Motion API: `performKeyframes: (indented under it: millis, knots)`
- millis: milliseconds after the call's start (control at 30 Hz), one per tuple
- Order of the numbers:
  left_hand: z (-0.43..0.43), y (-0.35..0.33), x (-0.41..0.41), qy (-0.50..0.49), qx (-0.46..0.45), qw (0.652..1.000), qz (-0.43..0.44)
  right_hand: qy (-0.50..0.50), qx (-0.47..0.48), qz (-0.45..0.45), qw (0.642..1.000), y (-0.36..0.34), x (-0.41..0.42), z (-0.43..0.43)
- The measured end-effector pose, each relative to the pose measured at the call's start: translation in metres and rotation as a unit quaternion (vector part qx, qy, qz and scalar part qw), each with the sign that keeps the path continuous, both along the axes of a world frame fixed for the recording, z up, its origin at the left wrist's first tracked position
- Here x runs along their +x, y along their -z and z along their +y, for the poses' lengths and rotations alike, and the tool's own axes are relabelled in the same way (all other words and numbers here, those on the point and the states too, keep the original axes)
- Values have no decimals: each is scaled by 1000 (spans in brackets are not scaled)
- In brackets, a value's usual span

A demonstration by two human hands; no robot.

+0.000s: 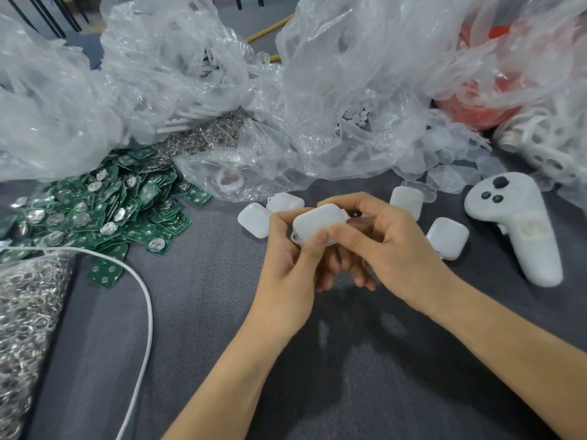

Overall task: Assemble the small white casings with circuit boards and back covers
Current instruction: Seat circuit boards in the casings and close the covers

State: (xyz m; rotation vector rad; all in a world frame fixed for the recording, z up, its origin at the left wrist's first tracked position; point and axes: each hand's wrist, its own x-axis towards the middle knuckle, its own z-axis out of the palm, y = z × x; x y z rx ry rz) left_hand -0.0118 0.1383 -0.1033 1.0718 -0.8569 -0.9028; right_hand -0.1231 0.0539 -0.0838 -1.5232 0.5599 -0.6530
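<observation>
Grey felt-like cloth covers the table, and crumpled clear plastic bags are heaped behind. One small white casing is held above the cloth by both hands together. Its long axis runs from lower left to upper right, so the left hand takes the lower end and the right hand the upper end. Both hands have their fingers curled around it, and both thumbs press near its closer long edge (the smooth broad face looks up at the camera). I judge that the cover is being squeezed shut, so the pressure should go across the short axis. Left of the held casing lies the pile of green circuit boards, nearer to the left hand. Some loose casings lie just behind it and to its right. Further right of it rests a white hand controller. No brand or writing can be read, and the print on the boards is too small.
</observation>
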Motion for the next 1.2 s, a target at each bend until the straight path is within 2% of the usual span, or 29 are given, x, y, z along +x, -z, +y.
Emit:
performKeyframes:
  millis: [67, 133, 233, 333, 433, 533, 767, 967, 1033, 1100, 1167, 1200]
  knots:
    - [-1, 0, 0, 0, -24, 998, 57, 32, 4, -9, 999, 0, 2, 1]
    - [-2, 1, 0, 10, -44, 996, 71, 54, -34, -7, 998, 1, 2, 4]
    - [0, 2, 1, -5, -30, 999, -16, 84, -161, 27, 983, 3, -1, 3]
    - [2, 0, 6, -19, -19, 997, -72, 70, -251, 31, 965, 0, -5, 0]
    - [3, -4, 12, -15, 11, 987, -158, 67, -350, 36, 934, -2, -7, -2]
    - [3, -5, 15, 3, 38, 982, -187, 64, -425, 32, 903, -1, -8, -5]
    - [6, -5, 10, 25, -21, 973, -230, 37, -478, 29, 877, -2, -9, -9]
    - [8, 1, 8, -3, -27, 961, -276, 50, -508, 16, 860, -7, -11, -6]
    - [7, 0, 6, -9, -38, 965, -260, 55, -490, 11, 870, -7, -12, -6]
    - [5, -1, 5, 7, -43, 979, -201, 59, -424, 3, 904, -6, -13, -7]
    - [2, -3, 6, 30, -29, 996, -80, 52, -367, 12, 929, -3, -12, -8]
    - [0, -4, 7, 43, -12, 999, 5, 50, -376, 29, 925, -2, -11, -7]
